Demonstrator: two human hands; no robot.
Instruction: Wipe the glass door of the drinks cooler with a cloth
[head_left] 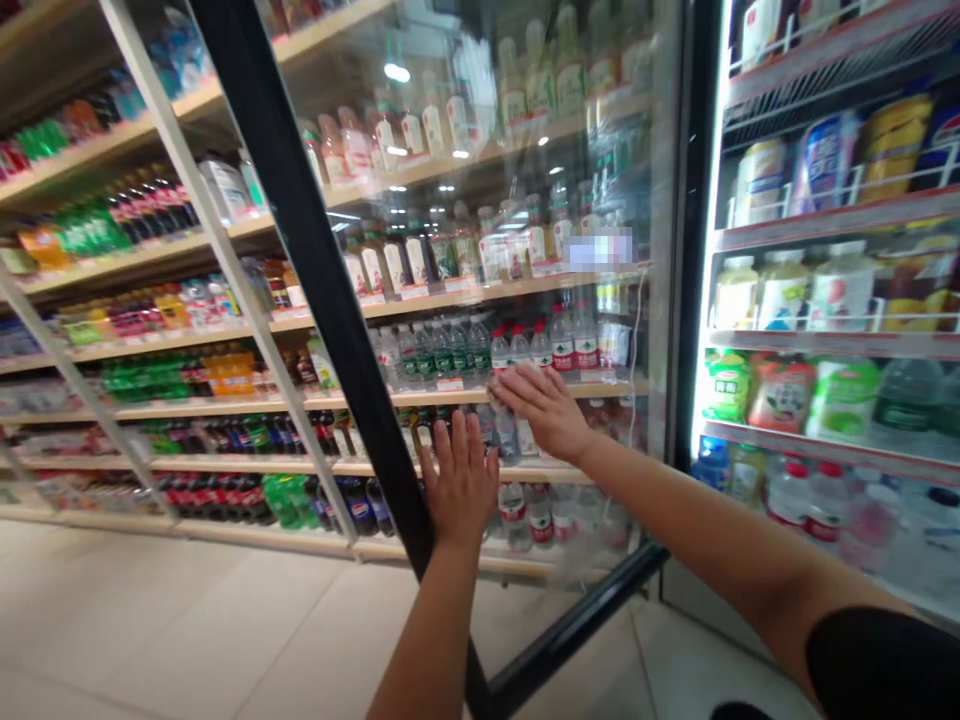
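A glass fridge door [555, 560] with a black frame stands swung open in front of me. My left hand [459, 480] is spread flat against the glass, close to the black frame's edge. Higher and farther right, my right hand [544, 405] lies against the same pane with its fingers stretched out; I cannot make out anything held in it. Through the glass, shelves of bottled drinks [450, 350] show behind both hands.
At the right, the lit fridge holds several shelves of bottles [840, 285] and cans [761, 180]. Long wooden shelves [195, 408] of drinks run along the left. Pale tiles [187, 620] cover the floor. A thin white cable [635, 350] hangs by the door.
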